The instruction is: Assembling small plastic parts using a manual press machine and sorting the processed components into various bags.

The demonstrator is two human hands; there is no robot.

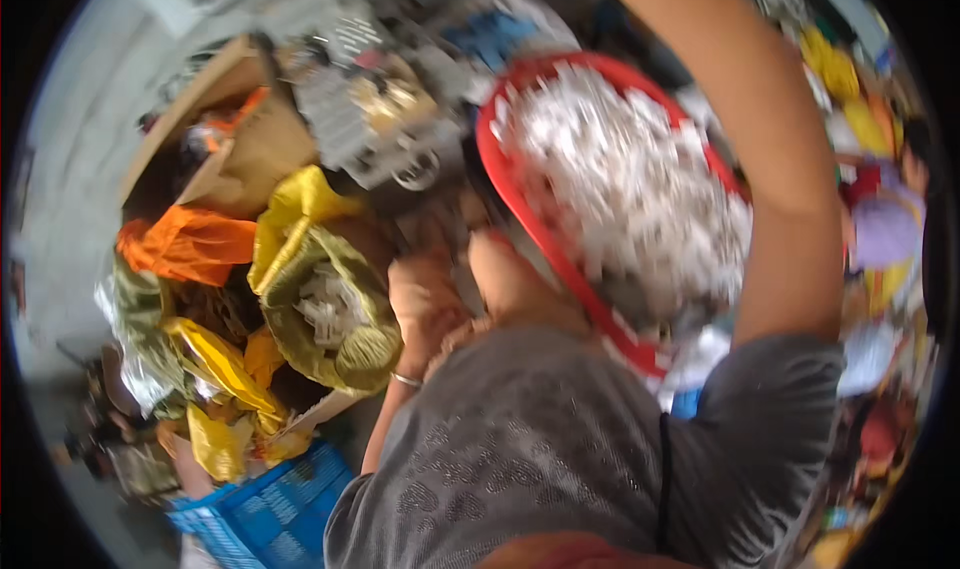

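Note:
My left hand (447, 345), below a metal bangle at the wrist, rests against my bare leg near the knee. Its fingers are blurred and partly hidden, so I cannot make out whether it holds anything. My right arm stretches up past the top edge, which leaves the right hand out of sight. Beside my legs, on the right, sits a long red tub (517, 201) heaped with white strip-like pieces (625, 159). To the left of my left hand stands an olive-green sack (370, 356) with its mouth rolled back, holding similar white pieces (330, 309).
A grey machine with metal parts (385, 134) stands ahead of my knees. On the left are an open cardboard box (255, 164), orange cloth or bag material (190, 244), yellow bags (225, 369) and a blue crate (275, 509). Another person (885, 229) is at the far right among piled items.

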